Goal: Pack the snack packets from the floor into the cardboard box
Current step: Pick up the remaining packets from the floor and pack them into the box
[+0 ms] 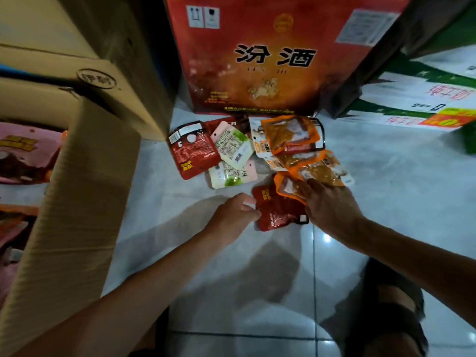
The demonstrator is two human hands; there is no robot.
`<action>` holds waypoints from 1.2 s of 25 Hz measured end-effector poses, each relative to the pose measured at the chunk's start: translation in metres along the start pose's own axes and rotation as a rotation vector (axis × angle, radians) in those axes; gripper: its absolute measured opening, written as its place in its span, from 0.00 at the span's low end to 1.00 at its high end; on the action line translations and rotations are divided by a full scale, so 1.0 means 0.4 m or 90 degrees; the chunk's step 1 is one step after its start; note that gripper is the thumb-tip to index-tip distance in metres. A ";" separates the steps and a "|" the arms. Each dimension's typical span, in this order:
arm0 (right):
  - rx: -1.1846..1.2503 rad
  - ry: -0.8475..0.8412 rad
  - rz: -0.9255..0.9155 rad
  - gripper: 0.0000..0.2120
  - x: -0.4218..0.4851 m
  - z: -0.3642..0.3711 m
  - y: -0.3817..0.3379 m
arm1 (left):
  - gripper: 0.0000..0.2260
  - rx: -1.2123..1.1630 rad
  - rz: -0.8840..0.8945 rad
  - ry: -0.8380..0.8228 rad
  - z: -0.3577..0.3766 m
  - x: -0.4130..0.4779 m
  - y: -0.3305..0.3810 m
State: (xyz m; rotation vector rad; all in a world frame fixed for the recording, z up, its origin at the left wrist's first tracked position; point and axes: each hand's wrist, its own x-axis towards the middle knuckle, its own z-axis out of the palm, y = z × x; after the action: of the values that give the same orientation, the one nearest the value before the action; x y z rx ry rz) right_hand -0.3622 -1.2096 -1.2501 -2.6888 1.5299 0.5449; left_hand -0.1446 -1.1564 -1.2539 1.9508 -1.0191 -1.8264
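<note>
Several snack packets lie in a loose pile on the tiled floor. My left hand (235,213) pinches the left edge of a dark red packet (279,211) at the near end of the pile. My right hand (328,204) lies on top of an orange packet (288,188), fingers spread over it and reaching a second orange packet (322,168). Further back lie a larger red packet (192,150), two white-and-green packets (233,145) and another orange one (291,132). The open cardboard box (85,181) stands at the left, with pink and red packets (23,153) inside.
A big red printed carton (270,55) stands upright just behind the pile. Green-and-white cartons (422,96) lie at the right. A plain brown carton (64,73) sits behind the open box. My sandalled foot (391,310) is at the bottom right.
</note>
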 end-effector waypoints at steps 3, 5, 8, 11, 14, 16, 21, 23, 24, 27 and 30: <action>0.025 0.018 0.031 0.15 -0.008 -0.055 0.004 | 0.18 -0.094 0.032 -0.016 0.027 -0.012 0.020; 0.022 0.064 0.049 0.13 -0.027 -0.122 0.010 | 0.20 -0.159 0.086 -0.020 0.030 -0.017 0.031; 0.112 0.162 0.056 0.07 -0.052 -0.249 0.012 | 0.31 -0.195 0.166 -0.052 0.001 -0.031 0.058; 0.362 0.110 0.086 0.05 -0.025 -0.327 -0.018 | 0.35 -0.241 0.247 -0.055 -0.056 -0.040 0.086; 0.872 -0.087 0.145 0.07 0.026 -0.369 -0.027 | 0.26 -0.271 0.256 -0.076 -0.115 -0.053 0.100; 1.037 -0.145 0.190 0.14 0.045 -0.358 -0.040 | 0.23 -0.239 0.226 -0.075 -0.139 -0.060 0.088; 1.188 -0.113 0.343 0.15 0.058 -0.315 -0.060 | 0.19 -0.260 0.141 -0.084 -0.151 -0.081 0.050; 1.211 -0.135 0.357 0.14 0.042 -0.304 -0.079 | 0.17 -0.303 0.122 -0.078 -0.157 -0.089 0.043; 1.209 -0.159 0.345 0.13 0.029 -0.294 -0.099 | 0.16 -0.331 0.116 -0.077 -0.156 -0.093 0.040; 1.159 -0.203 0.283 0.10 0.005 -0.240 -0.171 | 0.12 -0.445 0.053 -0.061 -0.141 -0.109 0.029; 1.089 -0.210 0.237 0.07 -0.004 -0.207 -0.219 | 0.20 -0.509 0.008 -0.061 -0.134 -0.108 0.002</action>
State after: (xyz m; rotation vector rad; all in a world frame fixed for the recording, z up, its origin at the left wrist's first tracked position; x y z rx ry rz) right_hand -0.2653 -1.1761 -1.1864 -0.9746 1.2898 -0.2945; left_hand -0.0916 -1.1425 -1.2123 1.3672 -0.2283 -1.9144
